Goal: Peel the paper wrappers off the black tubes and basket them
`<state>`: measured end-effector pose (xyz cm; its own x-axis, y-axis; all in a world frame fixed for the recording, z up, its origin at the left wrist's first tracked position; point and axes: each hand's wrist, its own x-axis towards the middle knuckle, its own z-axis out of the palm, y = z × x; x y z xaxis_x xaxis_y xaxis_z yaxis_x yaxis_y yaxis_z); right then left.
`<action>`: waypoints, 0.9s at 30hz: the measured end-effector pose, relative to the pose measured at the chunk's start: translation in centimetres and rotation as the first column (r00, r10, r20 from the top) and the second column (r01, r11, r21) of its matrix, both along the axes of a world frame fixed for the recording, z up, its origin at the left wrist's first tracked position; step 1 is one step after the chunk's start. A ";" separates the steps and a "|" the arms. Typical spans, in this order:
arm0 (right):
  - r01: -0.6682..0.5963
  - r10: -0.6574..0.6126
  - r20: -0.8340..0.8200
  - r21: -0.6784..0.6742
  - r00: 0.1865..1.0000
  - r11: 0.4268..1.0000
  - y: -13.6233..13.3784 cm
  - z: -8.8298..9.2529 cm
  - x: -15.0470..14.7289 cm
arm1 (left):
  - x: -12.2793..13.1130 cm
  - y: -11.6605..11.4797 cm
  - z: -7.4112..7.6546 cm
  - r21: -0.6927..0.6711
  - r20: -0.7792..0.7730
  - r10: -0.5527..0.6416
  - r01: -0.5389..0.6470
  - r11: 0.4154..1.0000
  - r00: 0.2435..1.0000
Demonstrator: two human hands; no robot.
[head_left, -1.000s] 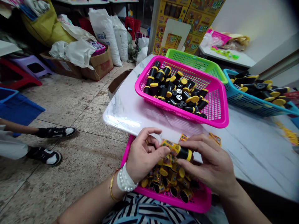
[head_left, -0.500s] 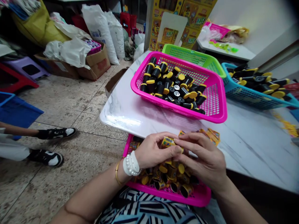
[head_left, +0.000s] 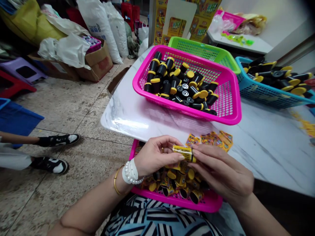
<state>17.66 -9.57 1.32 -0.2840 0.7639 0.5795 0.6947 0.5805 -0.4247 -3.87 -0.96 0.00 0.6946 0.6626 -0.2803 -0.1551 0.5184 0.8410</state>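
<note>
Between my two hands is a small cylindrical canister (head_left: pixel 182 151) wrapped in a yellow printed label, its yellow cap end toward the right. My left hand (head_left: pixel 154 156) pinches its left end between thumb and fingers. At the cap end, the fingers of my right hand (head_left: pixel 221 168) close around it. Below them, a pink basket (head_left: pixel 209 205) on my lap holds many labelled canisters with yellow caps. Printed yellow labels (head_left: pixel 213 140) lie on the table edge just beyond my hands.
On the white marbled table (head_left: pixel 125 119) stands a larger pink basket (head_left: pixel 227 118) of black, yellow-capped canisters. Behind it is a green basket (head_left: pixel 197 47), and to the right a blue basket (head_left: pixel 261 93) of similar pieces. Another person's shoes (head_left: pixel 57 165) are on the floor at left.
My hands have drawn slightly apart, showing more of the labelled canister between them. My right hand has shifted right, uncovering more labels on the table. The view has tilted slightly.
</note>
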 end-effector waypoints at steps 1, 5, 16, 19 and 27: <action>0.000 0.000 0.005 0.002 1.000 1.000 -0.1 0.1 0.1 | 0.1 -0.1 0.0 0.000 0.007 0.001 -0.001 1.000 1.000; 0.068 -0.076 -0.130 -0.058 0.989 0.996 0.0 0.1 -0.1 | 0.7 -0.7 0.0 0.132 0.049 0.075 -0.080 0.988 0.996; 0.036 -0.333 -0.566 -0.471 0.754 0.881 0.5 -0.4 -1.8 | 0.4 -1.6 -1.5 0.573 -0.055 0.222 -0.151 0.805 0.973; 0.074 -0.288 -0.530 -0.387 0.798 0.919 0.4 -0.6 -1.8 | 0.1 -1.7 -1.5 0.383 -0.091 0.148 -0.103 0.918 0.985; -0.163 -0.521 -0.645 -0.701 0.559 0.694 0.6 -1.7 -1.9 | -0.2 -0.8 0.4 0.786 -0.160 0.223 -0.013 0.618 0.961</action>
<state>15.81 -9.01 -0.43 0.1886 0.9660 -0.1766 -0.0517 -0.1698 -0.9841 -4.05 -1.80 0.44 0.5825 0.7760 0.2420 0.0752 -0.3479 0.9345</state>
